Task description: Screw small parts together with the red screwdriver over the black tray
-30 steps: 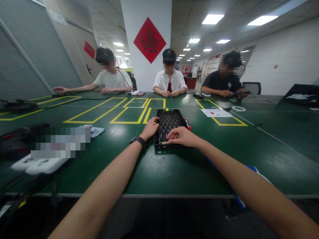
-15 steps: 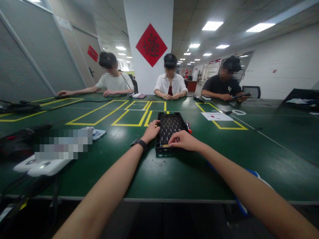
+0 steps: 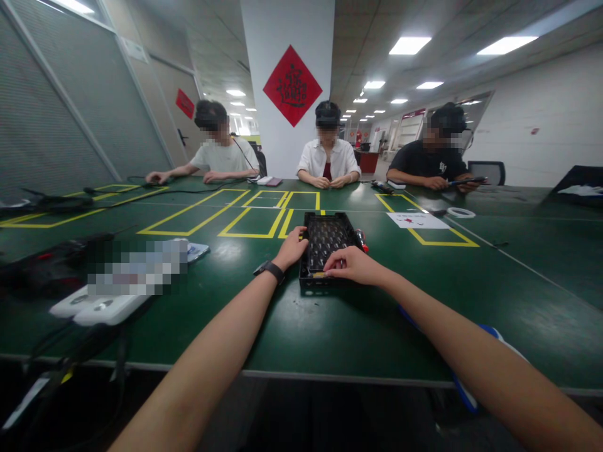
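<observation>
A black open case (image 3: pixel 332 233), with rows of round sockets or cells inside, lies on the green table in front of me. My left hand (image 3: pixel 293 248) holds the case by its left wall, fingers closed around the rim. Over the near end of the case, my right hand (image 3: pixel 351 265) is closed in a pinch. Its fingertips are at a small yellowish strip (image 3: pixel 319 274) inside the near edge. Whatever lies between those fingertips is too small to make out. Partly hidden behind the case's right side is a small red-and-silver object (image 3: pixel 362 241).
White devices (image 3: pixel 106 309) with cables lie at my left, beside a dark tool (image 3: pixel 51 267). A paper sheet (image 3: pixel 417 220) and a white ring (image 3: pixel 460 213) are at the right. A blue-and-white object (image 3: pixel 492 333) lies beneath my right forearm. Three people sit across the table.
My view has turned slightly left, so everything appears a little further right. Both hands keep about the same places on the case.
</observation>
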Available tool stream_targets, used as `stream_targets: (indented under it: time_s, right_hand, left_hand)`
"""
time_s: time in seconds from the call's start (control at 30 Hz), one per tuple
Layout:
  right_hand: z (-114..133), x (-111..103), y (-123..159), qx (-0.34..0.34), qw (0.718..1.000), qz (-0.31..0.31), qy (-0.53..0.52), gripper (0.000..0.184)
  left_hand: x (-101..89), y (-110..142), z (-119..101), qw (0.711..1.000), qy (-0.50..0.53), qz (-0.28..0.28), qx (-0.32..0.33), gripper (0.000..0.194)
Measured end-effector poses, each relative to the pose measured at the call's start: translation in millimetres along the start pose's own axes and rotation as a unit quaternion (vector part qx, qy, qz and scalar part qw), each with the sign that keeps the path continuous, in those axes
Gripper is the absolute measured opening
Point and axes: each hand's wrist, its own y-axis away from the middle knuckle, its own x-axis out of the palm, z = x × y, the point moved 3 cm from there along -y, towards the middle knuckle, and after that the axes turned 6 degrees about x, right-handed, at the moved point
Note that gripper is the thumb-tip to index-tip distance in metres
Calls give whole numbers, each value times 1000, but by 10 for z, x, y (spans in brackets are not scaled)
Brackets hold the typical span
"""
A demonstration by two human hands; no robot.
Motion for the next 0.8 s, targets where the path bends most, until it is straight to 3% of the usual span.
stream_targets:
  time_s: [0.8]
  right_hand:
    - [24,-3,19,11,1000,11,-18,31]
  left_hand:
    - [22,-8,47,999,-6,36,7,58]
